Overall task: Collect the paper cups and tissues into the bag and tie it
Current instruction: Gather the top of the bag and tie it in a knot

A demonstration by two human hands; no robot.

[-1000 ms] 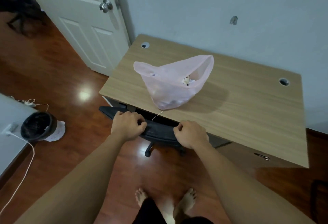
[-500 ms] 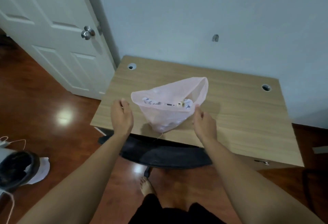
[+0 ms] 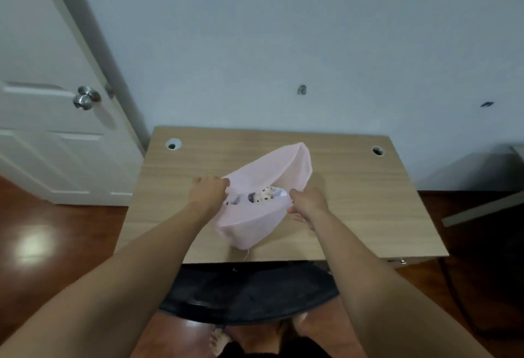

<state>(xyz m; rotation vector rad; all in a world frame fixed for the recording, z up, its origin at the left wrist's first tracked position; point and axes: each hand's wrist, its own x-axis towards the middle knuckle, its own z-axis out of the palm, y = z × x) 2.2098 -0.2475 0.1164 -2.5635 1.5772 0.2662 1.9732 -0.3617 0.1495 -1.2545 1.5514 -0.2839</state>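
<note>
Both arms outstretched, left hand (image 3: 208,192) and right hand (image 3: 307,202) gripping bag (image 3: 252,224) rim.

One bag (image 3: 255,224), one desk (image 3: 368,202). Two hands: left hand (image 3: 209,192), right hand (image 3: 307,202). The bits inside the bag are too jumbled to count. Two holes in the desktop: left hole (image 3: 173,144), right hole (image 3: 377,151). One door (image 3: 42,145), one knob (image 3: 85,98), one chair (image 3: 249,292).

Hands (image 3: 210,194) (image 3: 308,202) on rim of pink bag (image 3: 249,227)
</note>
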